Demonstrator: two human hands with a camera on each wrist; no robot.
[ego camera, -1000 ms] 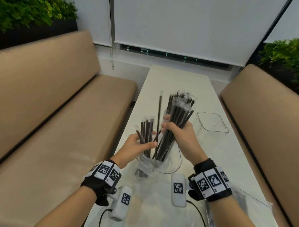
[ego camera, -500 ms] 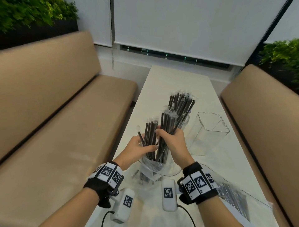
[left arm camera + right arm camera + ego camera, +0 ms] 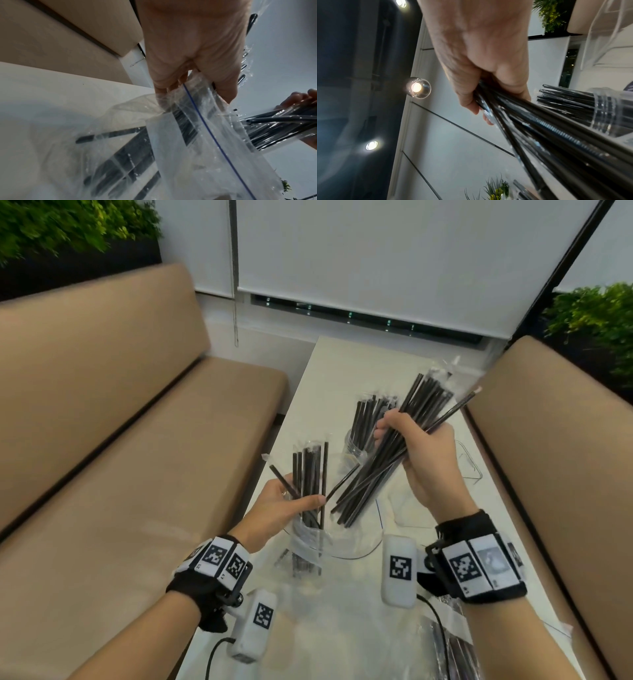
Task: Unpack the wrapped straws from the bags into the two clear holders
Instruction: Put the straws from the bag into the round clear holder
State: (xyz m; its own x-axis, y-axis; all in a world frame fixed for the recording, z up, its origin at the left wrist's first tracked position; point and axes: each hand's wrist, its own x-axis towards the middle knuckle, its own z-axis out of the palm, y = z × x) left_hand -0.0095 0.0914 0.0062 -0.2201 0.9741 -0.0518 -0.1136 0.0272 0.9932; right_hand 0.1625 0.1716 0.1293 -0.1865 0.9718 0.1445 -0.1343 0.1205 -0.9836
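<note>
Nearest, a clear bag with a few wrapped straws standing in it is gripped at its mouth by the left hand. At two o'clock, a thick straw bundle is clasped in the curled right hand, lifted clear of the bag. Farther, at twelve o'clock, a round holder is seen filled with straws, and a square holder at two o'clock is mostly hidden.

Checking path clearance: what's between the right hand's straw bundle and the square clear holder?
In the head view the right hand itself: its bundle of straws sits on the near-left side, the square holder shows just past the hand's back. Nothing else there.
</note>
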